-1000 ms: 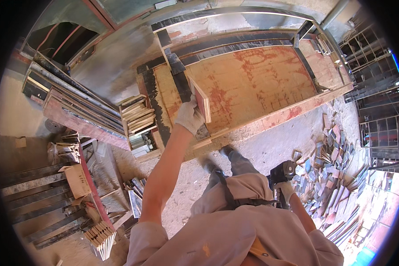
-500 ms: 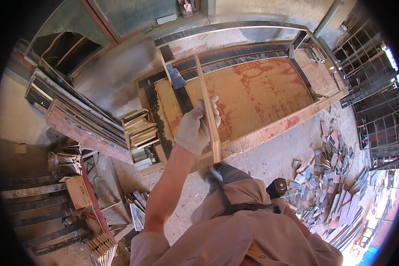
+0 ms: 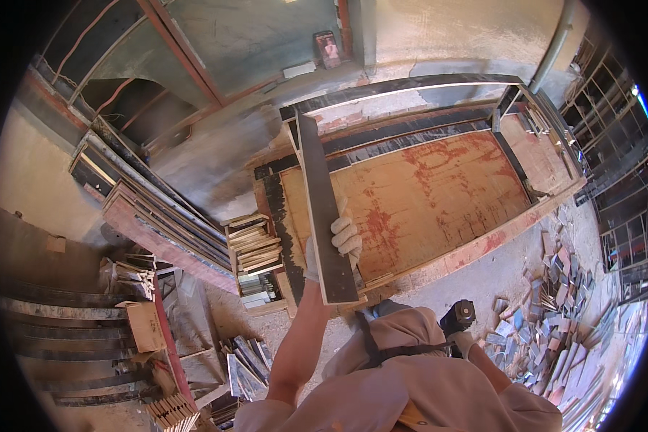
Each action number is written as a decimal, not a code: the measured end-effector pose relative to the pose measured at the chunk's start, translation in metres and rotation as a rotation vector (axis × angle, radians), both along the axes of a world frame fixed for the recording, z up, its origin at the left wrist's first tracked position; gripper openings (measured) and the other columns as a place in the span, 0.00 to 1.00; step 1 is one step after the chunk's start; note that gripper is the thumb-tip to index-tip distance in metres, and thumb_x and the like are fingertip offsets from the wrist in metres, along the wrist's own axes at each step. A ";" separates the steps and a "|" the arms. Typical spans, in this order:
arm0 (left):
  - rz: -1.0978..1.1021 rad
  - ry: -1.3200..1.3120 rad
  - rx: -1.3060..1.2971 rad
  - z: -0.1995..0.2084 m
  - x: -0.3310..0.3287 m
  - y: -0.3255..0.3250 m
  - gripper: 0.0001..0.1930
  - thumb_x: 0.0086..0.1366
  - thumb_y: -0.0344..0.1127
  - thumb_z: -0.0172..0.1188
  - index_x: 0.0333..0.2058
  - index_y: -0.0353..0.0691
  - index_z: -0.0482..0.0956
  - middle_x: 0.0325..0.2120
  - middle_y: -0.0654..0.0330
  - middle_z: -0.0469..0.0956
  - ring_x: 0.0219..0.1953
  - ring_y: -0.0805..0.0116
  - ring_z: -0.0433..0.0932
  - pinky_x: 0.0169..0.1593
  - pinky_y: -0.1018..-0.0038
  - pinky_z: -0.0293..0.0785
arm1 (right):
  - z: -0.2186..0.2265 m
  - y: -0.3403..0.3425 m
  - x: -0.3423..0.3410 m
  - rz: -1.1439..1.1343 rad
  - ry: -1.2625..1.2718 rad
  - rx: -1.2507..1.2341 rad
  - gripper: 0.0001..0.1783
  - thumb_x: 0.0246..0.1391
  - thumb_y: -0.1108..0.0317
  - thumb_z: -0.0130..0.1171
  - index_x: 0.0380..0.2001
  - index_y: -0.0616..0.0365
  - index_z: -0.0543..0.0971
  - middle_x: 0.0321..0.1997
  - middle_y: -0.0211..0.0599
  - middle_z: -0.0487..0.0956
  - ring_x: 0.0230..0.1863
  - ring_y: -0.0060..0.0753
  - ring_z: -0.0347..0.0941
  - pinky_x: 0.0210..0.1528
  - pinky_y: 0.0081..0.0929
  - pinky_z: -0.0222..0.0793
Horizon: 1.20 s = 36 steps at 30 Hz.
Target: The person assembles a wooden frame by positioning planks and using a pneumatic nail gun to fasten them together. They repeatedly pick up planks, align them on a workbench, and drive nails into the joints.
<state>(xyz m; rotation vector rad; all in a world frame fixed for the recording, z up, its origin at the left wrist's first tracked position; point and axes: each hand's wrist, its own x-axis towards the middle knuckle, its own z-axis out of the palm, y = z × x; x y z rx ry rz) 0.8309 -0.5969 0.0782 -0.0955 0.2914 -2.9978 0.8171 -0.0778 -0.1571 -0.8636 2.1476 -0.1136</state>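
At the frame's centre, one gloved left hand (image 3: 347, 237) grips one dark plank (image 3: 322, 201), fingers curled round its edge, over the left part of one red-stained plywood panel (image 3: 439, 198); lower right, one right hand (image 3: 464, 342) grips one black power tool (image 3: 457, 316)

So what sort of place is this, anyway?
Probably a rough woodworking shop, though I can't be certain: the left hand grips a long, dark-faced board, wooden strips are stacked beyond it to the left, and what look like offcuts lie heaped at right.
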 end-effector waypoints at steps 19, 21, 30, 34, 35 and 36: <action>0.194 -0.429 -0.510 -0.015 0.024 0.004 0.31 0.71 0.45 0.59 0.67 0.36 0.65 0.38 0.53 0.81 0.37 0.61 0.83 0.39 0.67 0.83 | 0.012 -0.039 -0.059 -0.804 -0.510 -0.170 0.09 0.45 0.75 0.64 0.15 0.61 0.78 0.16 0.39 0.74 0.16 0.34 0.71 0.20 0.34 0.66; 0.135 -0.515 -0.495 -0.018 0.031 0.003 0.29 0.73 0.48 0.57 0.66 0.40 0.67 0.36 0.55 0.82 0.35 0.61 0.84 0.31 0.67 0.82 | 0.016 -0.048 -0.065 -0.871 -0.546 -0.120 0.10 0.46 0.75 0.64 0.14 0.60 0.77 0.16 0.38 0.73 0.15 0.34 0.70 0.20 0.34 0.66; 0.009 -0.690 -0.665 -0.022 0.023 0.000 0.27 0.75 0.48 0.55 0.64 0.36 0.69 0.41 0.52 0.81 0.38 0.60 0.83 0.42 0.64 0.83 | 0.055 -0.104 -0.090 -1.205 -0.580 0.005 0.11 0.46 0.76 0.65 0.15 0.56 0.74 0.15 0.35 0.71 0.14 0.35 0.68 0.20 0.34 0.67; 0.069 -0.711 -0.604 -0.028 0.014 0.000 0.22 0.75 0.52 0.55 0.53 0.38 0.75 0.37 0.53 0.82 0.34 0.61 0.85 0.31 0.69 0.81 | 0.057 -0.112 -0.106 -1.251 -0.628 0.064 0.09 0.47 0.74 0.64 0.17 0.58 0.76 0.15 0.36 0.71 0.14 0.38 0.69 0.18 0.39 0.71; 0.064 -0.711 -0.595 -0.028 0.012 -0.002 0.23 0.75 0.52 0.55 0.53 0.38 0.75 0.37 0.54 0.82 0.34 0.61 0.84 0.31 0.69 0.81 | 0.056 -0.112 -0.109 -1.239 -0.634 0.058 0.09 0.47 0.74 0.64 0.17 0.58 0.76 0.15 0.37 0.71 0.14 0.38 0.69 0.18 0.39 0.71; 0.059 -0.711 -0.586 -0.027 0.011 -0.004 0.23 0.75 0.52 0.55 0.52 0.37 0.75 0.37 0.54 0.82 0.33 0.61 0.84 0.31 0.69 0.81 | 0.056 -0.111 -0.113 -1.227 -0.640 0.052 0.09 0.47 0.74 0.64 0.17 0.59 0.76 0.15 0.37 0.71 0.14 0.38 0.69 0.17 0.40 0.71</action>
